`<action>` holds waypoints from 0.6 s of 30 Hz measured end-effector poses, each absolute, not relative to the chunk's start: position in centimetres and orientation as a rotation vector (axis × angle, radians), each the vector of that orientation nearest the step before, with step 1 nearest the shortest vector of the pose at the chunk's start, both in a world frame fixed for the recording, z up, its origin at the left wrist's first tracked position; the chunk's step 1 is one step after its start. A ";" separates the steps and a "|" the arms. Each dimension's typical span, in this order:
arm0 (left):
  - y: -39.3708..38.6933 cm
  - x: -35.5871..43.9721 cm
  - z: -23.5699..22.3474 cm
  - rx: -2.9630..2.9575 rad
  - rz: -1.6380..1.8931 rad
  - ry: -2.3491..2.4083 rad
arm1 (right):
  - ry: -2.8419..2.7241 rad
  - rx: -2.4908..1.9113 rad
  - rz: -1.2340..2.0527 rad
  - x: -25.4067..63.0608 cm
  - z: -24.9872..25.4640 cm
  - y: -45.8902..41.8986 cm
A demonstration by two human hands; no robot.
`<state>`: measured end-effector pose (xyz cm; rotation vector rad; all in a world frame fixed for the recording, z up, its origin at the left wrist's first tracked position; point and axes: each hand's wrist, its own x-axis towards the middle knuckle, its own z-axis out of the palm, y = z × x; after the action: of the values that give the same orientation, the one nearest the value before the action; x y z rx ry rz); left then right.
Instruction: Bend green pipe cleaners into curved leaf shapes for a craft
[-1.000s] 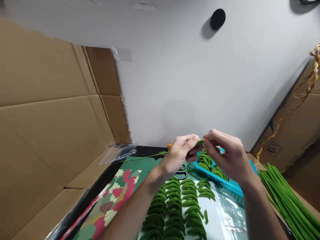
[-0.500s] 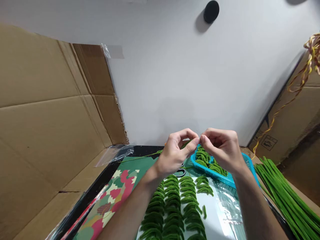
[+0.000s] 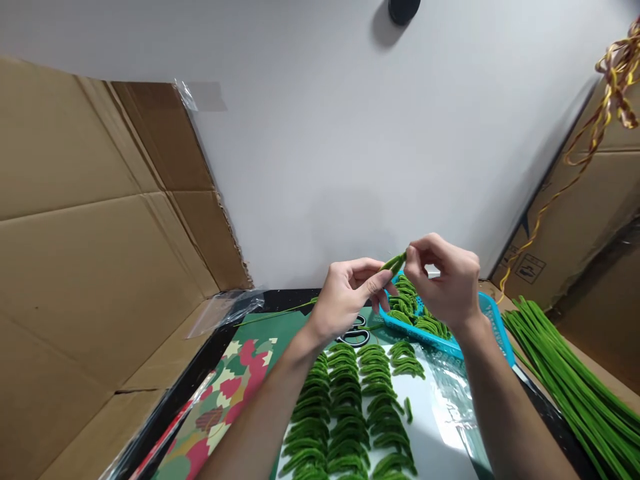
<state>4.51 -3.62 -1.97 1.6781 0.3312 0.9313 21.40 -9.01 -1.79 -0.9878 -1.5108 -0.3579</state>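
Note:
Between my two hands is a folded green pipe cleaner piece (image 3: 394,264), raised above the table. My left hand (image 3: 353,287) is closed, pinching its lower left end between thumb and fingers. The fingertips of my right hand (image 3: 443,270) pinch its upper right tip. Below them, bent green pipe cleaner pieces (image 3: 346,407) lie in columns on a white sheet (image 3: 435,440). One short straight piece (image 3: 409,410) lies apart at the right of the columns. Behind my hands, a blue basket (image 3: 425,338) holds more bent green pieces.
Black-handled scissors (image 3: 355,337) lie on a green mat (image 3: 270,327) behind the columns. A bundle of long green pipe cleaners (image 3: 570,380) rests at the right. Patterned paper (image 3: 225,400) lies at the left, with cardboard (image 3: 100,267) beyond and a white wall (image 3: 310,133) behind.
My right hand has moved slightly up and away from my left, and the folded green piece now shows between them. The view has shifted a little, and the scissors show more.

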 end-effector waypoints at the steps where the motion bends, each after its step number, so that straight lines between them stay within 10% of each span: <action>1: -3.6 4.4 -1.9 1.645 0.906 0.332 | -1.479 -0.979 -0.292 21.5 -1.8 -9.0; 8: -3.9 4.3 -1.8 1.502 0.998 0.409 | -1.437 -0.927 0.352 20.8 -1.1 -9.2; 18: -4.7 5.2 -2.6 1.537 1.143 0.523 | -1.406 -1.048 0.032 19.5 -1.9 -9.2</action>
<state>5.23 -4.70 -2.62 1.5373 0.5227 1.1431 19.54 -9.17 -1.87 -1.0485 -1.4059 0.0319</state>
